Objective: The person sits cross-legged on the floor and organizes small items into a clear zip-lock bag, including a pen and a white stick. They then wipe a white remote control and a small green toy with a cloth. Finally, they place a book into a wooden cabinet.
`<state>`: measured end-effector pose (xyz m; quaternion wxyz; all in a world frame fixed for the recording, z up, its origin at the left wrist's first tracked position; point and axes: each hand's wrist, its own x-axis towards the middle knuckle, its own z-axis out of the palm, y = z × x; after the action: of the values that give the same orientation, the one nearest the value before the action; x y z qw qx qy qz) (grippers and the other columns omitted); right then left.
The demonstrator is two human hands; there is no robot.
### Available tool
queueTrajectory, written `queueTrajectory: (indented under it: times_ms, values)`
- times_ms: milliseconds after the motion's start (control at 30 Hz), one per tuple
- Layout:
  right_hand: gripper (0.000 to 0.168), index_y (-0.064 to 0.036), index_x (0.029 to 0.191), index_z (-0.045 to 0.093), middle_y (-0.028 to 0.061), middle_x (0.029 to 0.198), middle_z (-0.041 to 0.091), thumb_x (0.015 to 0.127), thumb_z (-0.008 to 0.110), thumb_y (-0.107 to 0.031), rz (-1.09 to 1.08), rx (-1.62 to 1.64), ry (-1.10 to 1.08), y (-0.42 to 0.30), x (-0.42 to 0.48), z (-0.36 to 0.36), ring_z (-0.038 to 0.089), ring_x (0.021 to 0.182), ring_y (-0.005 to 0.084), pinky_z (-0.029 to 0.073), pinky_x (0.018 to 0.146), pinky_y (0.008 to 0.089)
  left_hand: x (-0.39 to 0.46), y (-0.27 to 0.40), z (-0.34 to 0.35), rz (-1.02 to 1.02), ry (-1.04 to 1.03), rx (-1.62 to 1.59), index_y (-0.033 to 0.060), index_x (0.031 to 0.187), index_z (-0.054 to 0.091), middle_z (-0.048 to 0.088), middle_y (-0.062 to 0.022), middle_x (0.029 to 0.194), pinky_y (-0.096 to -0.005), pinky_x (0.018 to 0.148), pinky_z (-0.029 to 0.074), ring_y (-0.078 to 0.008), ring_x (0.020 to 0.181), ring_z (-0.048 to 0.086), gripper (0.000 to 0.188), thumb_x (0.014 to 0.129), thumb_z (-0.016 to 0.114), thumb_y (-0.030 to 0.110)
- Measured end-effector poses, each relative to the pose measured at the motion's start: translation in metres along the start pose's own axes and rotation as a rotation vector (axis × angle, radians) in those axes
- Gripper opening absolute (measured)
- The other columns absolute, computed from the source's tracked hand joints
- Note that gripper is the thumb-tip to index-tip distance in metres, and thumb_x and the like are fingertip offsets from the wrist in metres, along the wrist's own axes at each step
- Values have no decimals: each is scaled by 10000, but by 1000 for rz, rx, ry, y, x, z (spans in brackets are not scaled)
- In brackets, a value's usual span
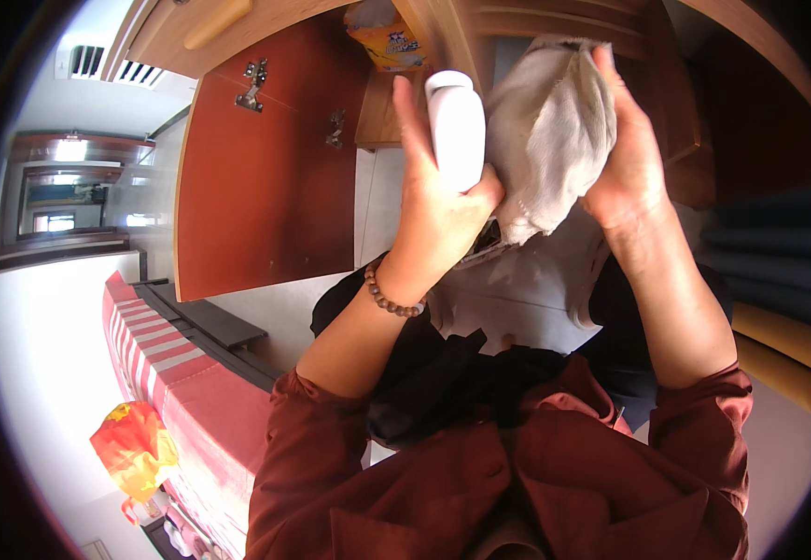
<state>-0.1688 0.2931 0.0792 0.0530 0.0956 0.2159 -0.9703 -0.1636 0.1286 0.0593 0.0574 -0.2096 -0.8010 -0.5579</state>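
Note:
A smooth white bottle [456, 133] with a rounded cap rests in the grip of my left hand [437, 210], its cap pointing away from me. My right hand [626, 157] holds a greyish-beige cloth [552, 133] that looks crumpled and hangs down in folds. Only a small gap separates the bottle from the cloth. Both hands are raised in front of an open wooden cabinet. The fingertips of my right hand are partly hidden behind the cloth. A wooden bead bracelet [395, 302] circles my left wrist.
An open red-brown cabinet door [265, 168] with metal hinges stands to the left. An orange printed package [388, 42] sits on a wooden shelf [384, 105]. At lower left are a pink-and-white striped bedspread [202, 399] and a red-and-yellow bag [134, 448]. Dark folded fabric [776, 259] lies at right.

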Motion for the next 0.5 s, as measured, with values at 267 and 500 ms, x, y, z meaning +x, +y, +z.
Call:
queueTrajectory:
  times_ms: [267, 500]
  values:
    - [365, -28, 1028, 588, 77, 947, 619, 720, 743, -145, -783, -1373, -107, 36, 7, -12, 591, 865, 158, 483, 748, 277, -11, -41, 16, -153, -145, -425, 73, 1420, -30, 341, -185, 1328, -353, 979, 386, -262, 1219, 396, 1001, 728, 691, 18]
    - [359, -35, 1035, 563, 152, 914, 612, 747, 707, -195, -659, -1156, 10, 44, 10, -15, 618, 860, 243, 495, 761, 322, -8, -19, 11, -80, -116, -294, 72, 1424, 4, 372, -191, 1315, -337, 941, 425, -268, 1160, 464, 952, 691, 579, -125]
